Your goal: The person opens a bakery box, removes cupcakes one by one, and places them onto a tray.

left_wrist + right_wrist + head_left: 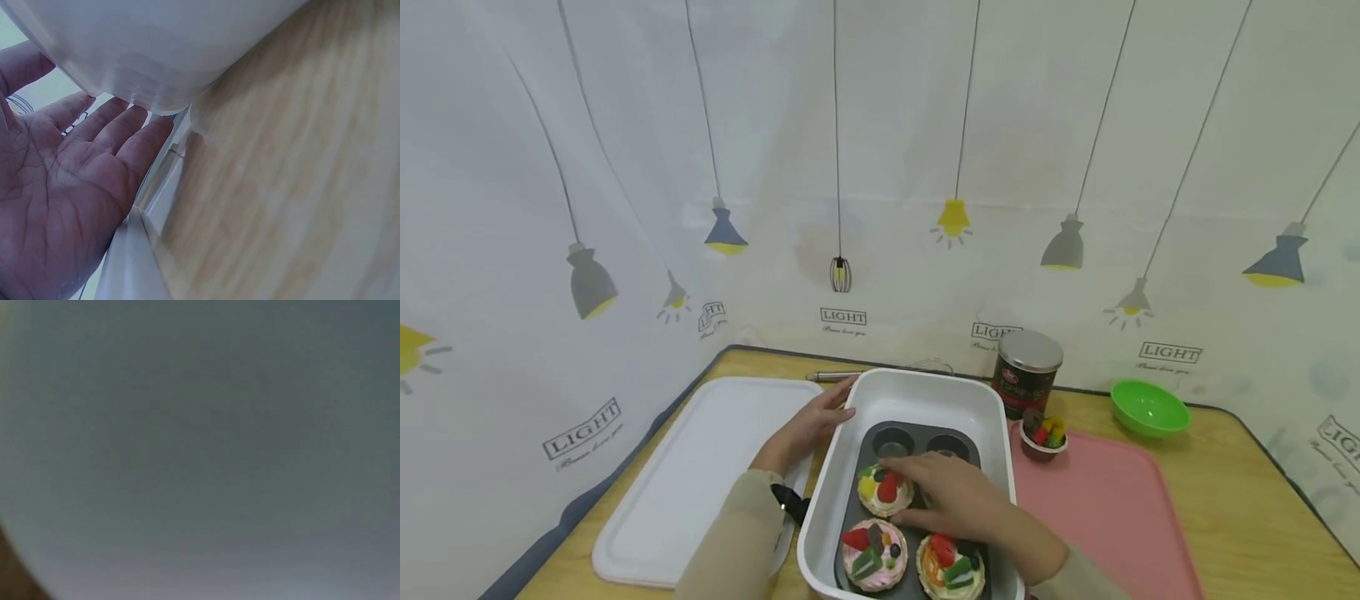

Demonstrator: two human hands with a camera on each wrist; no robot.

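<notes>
A white basin (868,408) holds a dark muffin tin (917,432) with two bare cups at its far end. My left hand (808,429) holds the basin's left side, thumb over the rim. In the left wrist view, its fingertips meet the outer wall. My right hand (958,497) reaches over the tin, fingers and thumb at opposite edges of a fruit tart (886,489), pinching it. Nearer me sit a pink-cream tart (874,557) and a tart with a strawberry and orange swirl (951,567). The right wrist view is only a grey blur.
A white tray (700,467) lies on the left, a pink tray (1105,492) on the right. A dessert cup (1042,448) stands on the pink tray's far corner before an espresso can (1027,375). Further right is a green bowl (1150,408). A whisk (838,377) lies behind the basin.
</notes>
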